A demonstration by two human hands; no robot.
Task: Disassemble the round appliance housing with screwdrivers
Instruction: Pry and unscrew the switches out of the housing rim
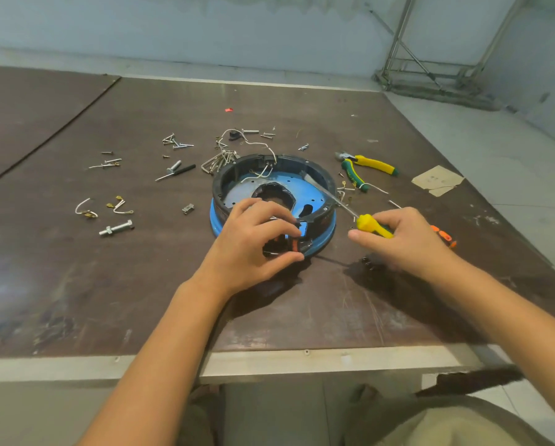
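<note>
At the far left of the tabletop (76, 284) I see bits of white wire with brass terminals (87, 210) and a steel bolt (116, 227) lying nearer me. Further back, loose screws (174, 141) are scattered, with a black-handled tool (176, 172) just beside them. My left hand (253, 239) rests at the near rim of the round housing (272, 194), its fingers (282, 228) clamped on a small black and orange part (293, 244) at that rim. The housing sits mid-tabletop, a black ring on a blue base, with white wires (263, 146) trailing out over its far edge. My right hand (401, 239) is just right of the housing, fingers closed around the yellow handle of a screwdriver (371, 224) whose shaft slants up and left across the housing's rim. Behind it lie yellow-green pliers (366, 167). An orange-handled tool (445, 236) pokes out beyond my right hand, and a scrap of cardboard (437, 181) lies at the far right.
</note>
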